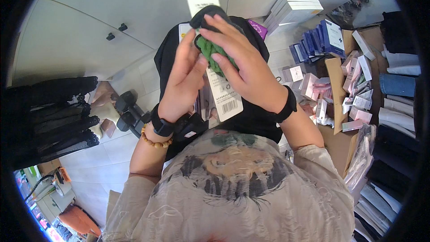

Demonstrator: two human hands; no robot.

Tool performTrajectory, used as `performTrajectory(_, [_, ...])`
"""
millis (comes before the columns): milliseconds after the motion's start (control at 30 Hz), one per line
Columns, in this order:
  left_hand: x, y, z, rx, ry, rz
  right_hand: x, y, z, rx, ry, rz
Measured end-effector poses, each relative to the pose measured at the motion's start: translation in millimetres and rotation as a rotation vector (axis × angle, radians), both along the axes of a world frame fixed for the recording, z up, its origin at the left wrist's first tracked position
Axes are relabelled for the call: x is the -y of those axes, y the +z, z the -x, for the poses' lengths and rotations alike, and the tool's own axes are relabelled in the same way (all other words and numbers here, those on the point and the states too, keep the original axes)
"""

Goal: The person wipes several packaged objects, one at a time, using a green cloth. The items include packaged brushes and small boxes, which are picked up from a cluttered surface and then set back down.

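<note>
A folded bundle of green knit fabric (213, 52) and black fabric (210, 15), possibly socks, lies against a white printed card (226, 99) with a hang hole at its far end. My left hand (184, 80) holds the bundle's left edge, its thumb and forefinger at the green part. Across the right side lies my right hand (248, 65), fingers over the black part and thumb on the green. Beneath them, black cloth (258, 117) covers my lap, with clear packaging (203, 104) partly hidden by the card and my left hand.
Grey cabinet doors (134, 3) stand ahead. Dumbbells (129, 111) and black lace-trimmed garments (57, 117) are at the left. On the right are stacked white boxes (292, 10), blue boxes (315, 42), an open carton (332, 90) with small boxes, and folded clothes (398, 111).
</note>
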State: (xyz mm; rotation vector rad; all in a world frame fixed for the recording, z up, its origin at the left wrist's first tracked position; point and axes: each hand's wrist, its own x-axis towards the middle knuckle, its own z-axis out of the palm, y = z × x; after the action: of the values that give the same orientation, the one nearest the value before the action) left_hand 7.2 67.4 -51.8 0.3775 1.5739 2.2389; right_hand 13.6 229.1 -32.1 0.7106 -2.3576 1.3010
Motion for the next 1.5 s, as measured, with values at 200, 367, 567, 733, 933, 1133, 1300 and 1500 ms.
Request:
performTrajectory(200, [9.4, 13.6, 21.4, 0.062, 0.217, -0.066, 0.6, -10.1, -31.1, 0.165, 0.200, -0.077])
performTrajectory(367, [1.3, 13.5, 13.5, 0.086, 0.146, -0.042, 0.8, -10.7, -34.4, 0.164, 0.043, -0.052])
performTrajectory(567, [-5.8, 12.6, -2.7, 0.087, 0.005, -0.127, -10.6, -4.7, -5.1, 0.081, -0.075, 0.071])
performTrajectory(733, [7.8, 15.7, 12.7, -0.001, 0.247, 0.018, -1.4, -13.4, -28.9, 0.084, 0.049, -0.045])
performTrajectory(933, [30.4, 31.4, 20.8, -0.269, 0.372, 0.346, -15.6, -8.9, -60.9, 0.286, 0.126, 0.023])
performTrajectory(1133, [26.2, 38.2, 3.2, -0.540, 0.354, 0.872, -51.3, 2.7, -62.8, 0.283, -0.194, 0.135])
performTrajectory(1300, [14.6, 27.4, -4.7, -0.591, 0.217, 0.963, -70.1, 4.9, -64.8, 0.230, -0.338, 0.184])
performTrajectory(1500, [10.8, 14.1, -13.1, -0.474, 0.101, 1.015, -88.9, 0.4, -73.5, 0.243, -0.431, 0.204])
